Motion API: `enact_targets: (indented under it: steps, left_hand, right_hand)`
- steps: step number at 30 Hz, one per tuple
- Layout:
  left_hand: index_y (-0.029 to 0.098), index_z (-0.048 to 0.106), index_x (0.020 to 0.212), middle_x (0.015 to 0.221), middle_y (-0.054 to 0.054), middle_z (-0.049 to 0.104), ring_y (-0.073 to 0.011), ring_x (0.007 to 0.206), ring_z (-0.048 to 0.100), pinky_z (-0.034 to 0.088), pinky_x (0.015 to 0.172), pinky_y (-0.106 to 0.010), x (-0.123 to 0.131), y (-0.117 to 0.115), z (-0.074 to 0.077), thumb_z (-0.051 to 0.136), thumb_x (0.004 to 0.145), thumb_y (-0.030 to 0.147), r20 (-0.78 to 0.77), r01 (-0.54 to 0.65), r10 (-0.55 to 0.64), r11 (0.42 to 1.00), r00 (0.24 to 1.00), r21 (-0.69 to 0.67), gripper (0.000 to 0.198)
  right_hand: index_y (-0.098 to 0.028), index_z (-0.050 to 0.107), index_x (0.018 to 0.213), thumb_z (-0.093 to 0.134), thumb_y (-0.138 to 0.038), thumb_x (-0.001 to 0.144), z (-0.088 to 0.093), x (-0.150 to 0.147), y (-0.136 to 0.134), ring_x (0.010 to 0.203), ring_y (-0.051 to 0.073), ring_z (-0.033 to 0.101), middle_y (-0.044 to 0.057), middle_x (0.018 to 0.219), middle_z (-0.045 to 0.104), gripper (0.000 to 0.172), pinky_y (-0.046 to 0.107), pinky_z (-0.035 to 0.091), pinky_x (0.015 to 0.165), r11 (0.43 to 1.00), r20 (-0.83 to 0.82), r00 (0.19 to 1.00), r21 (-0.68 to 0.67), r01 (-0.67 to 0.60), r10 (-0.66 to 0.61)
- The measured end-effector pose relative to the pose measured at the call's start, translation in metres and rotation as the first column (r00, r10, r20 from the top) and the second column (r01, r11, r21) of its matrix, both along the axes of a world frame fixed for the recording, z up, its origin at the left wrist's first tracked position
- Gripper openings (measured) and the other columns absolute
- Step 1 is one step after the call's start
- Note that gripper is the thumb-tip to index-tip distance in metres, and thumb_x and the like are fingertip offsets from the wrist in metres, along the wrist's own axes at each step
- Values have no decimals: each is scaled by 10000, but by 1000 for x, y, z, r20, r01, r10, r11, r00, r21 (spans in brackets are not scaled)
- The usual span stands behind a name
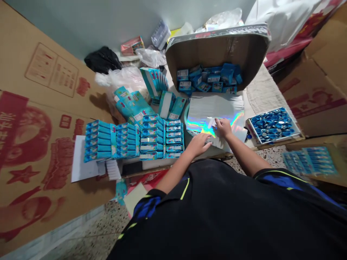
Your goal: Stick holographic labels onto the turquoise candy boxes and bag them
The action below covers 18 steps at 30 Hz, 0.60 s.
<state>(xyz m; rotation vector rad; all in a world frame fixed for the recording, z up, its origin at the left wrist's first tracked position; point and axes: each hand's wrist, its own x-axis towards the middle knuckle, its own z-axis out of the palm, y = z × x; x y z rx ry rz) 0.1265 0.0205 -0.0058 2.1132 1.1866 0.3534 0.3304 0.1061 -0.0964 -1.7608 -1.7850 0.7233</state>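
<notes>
A stack of shiny silver sheets (214, 104) with rainbow glare lies in front of me on a round pale support. My right hand (223, 127) is over the sheets, its fingers pinching a small whitish strip (210, 122). My left hand (200, 144) is at the near left edge of the sheets, palm down, fingers stretched and thumb apart, with nothing visible in it. To the left stand rows of blue small boxes (151, 139), some with silvery strips across their fronts.
Behind the sheets, an open carton (217, 50) holds many blue packets (214, 78). A shallow tray (273, 124) of blue round pieces is at right. Below it, another box (309, 159) holds blue packs. Tall cardboard (59, 108) walls the left side. Flat blue cartons (132, 104) lie behind the rows.
</notes>
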Motion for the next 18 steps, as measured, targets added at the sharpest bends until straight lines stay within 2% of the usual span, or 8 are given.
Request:
enact_targets:
  steps: [3,6,10,13,15,17,18]
  left_hand:
    - [184,593,1364,1499,-159,552,-318,1413,484,390,1181,-470,31,19,-33,705,913,319,-180,-34,26,999,983,-41,484]
    - [165,613,1319,1387,-173,611,-327,1332,537,405,1145,-482,47,22,-53,671,929,298,-209,-144,131,988,969,-50,416]
    - [163,650,1209,1263,-166,653,-315,1257,572,401,1129,-484,56,22,-64,626,947,293,-196,-297,281,953,939,-57,294]
    - [162,667,1145,1233,-164,669,-329,1256,576,321,1194,-543,60,22,-66,663,920,309,-137,-382,371,921,918,-68,269]
    - [163,680,1110,1202,-154,690,-338,1246,589,240,1236,-594,63,23,-65,690,889,284,-75,-433,428,898,901,-82,252]
    - [174,688,1099,1182,-135,713,-331,1232,607,202,1255,-619,65,23,-60,678,870,229,4,-481,484,870,875,-106,236]
    - [181,687,1113,1193,-128,719,-319,1234,613,230,1253,-609,65,23,-56,639,881,205,51,-504,512,855,857,-122,239]
  right_hand:
    - [-239,393,520,354,-533,1007,11,5,1,622,176,451,32,571,518,569,352,389,822,998,-67,997,-43,-53,50]
    - [-244,380,519,362,-703,960,21,17,-3,626,180,435,34,559,486,636,340,368,736,990,-131,988,-102,-97,84]
    - [-248,405,531,222,-877,903,35,41,-12,606,192,489,46,567,503,753,340,363,644,967,-250,964,-211,-141,86]
    - [-249,407,523,120,-924,877,48,57,-17,633,199,553,51,577,514,815,340,436,680,944,-364,928,-273,-186,77]
    - [-251,402,524,175,-952,857,60,66,-18,643,193,550,36,576,487,809,348,473,722,938,-521,854,-302,-171,-12]
    - [-252,407,541,318,-966,828,76,71,-19,633,180,511,14,584,449,775,353,492,726,929,-699,700,-339,-147,-144]
    - [-251,412,552,399,-956,815,85,72,-19,626,173,490,4,592,437,752,353,500,719,922,-766,610,-358,-145,-202]
